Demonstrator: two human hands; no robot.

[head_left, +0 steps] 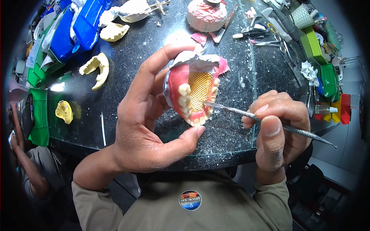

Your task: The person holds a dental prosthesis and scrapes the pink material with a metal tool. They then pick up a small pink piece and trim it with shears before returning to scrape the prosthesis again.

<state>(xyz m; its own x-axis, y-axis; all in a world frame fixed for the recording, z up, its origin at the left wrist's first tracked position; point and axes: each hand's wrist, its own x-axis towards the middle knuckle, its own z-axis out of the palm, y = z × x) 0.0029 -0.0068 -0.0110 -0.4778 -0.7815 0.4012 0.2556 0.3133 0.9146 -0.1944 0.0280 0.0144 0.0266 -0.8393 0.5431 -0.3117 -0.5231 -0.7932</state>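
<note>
My left hand (150, 119) grips a denture model (179, 75) by its ends, thumb at the front teeth and fingers around the back. Pink wax (177, 92) carries cream-coloured teeth along both sides, and a gold mesh plate (200, 86) covers the palate between them. Between the thumb and fingers of my right hand (277, 127) is a slim metal wax carver (243, 112). Its flat tip meets the inner edge of the teeth on the right side, beside the mesh. The carver's other end sticks out past my hand to the right.
Yellow plaster pieces (98, 69) lie on the black table (127, 65) at left, near blue bins (88, 27). A round flask with pink wax (207, 15), a knife (226, 24) and scissors (275, 43) lie at the back. Another person's arm (29, 165) shows at far left.
</note>
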